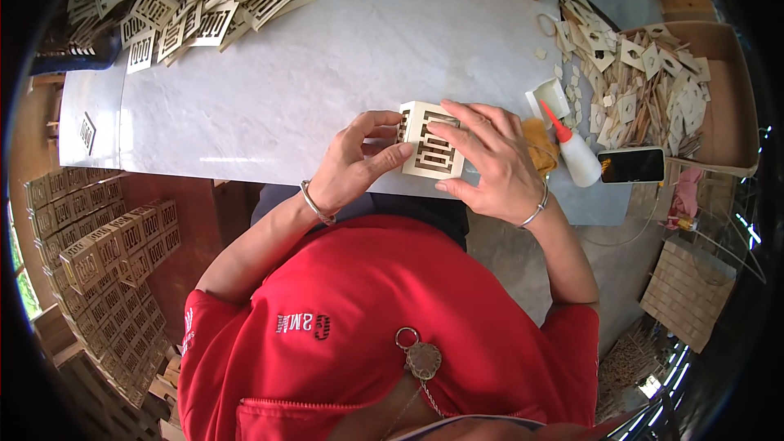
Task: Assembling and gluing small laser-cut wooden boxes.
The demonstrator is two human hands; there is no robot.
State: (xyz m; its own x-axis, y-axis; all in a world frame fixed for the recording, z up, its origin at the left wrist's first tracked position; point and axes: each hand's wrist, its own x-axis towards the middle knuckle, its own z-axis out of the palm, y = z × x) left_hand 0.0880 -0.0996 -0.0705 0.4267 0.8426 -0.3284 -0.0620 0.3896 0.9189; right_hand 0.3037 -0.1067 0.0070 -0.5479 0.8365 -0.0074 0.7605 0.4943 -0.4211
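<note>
A small pale wooden box (pixel 415 155) with cut-out lattice sides is held between both hands at the table's near edge. My left hand (pixel 357 157) grips its left side, thumb on the front corner and fingers behind. My right hand (pixel 496 159) is curved round the right side, with fingertips on the top edge and over the lattice face. Right of my right hand stand a white glue bottle (pixel 580 160) with a red nozzle and a crumpled yellow cloth (pixel 539 145). A phone (pixel 632 166) lies beside the bottle.
Loose lattice panels (pixel 192 0) are heaped at the far left of the grey table (pixel 327 57). At the right, a cardboard box (pixel 731 90) holds wooden strips and small squares, near a small white tray (pixel 549 100). Stacked lattice boxes (pixel 106 261) stand at the lower left.
</note>
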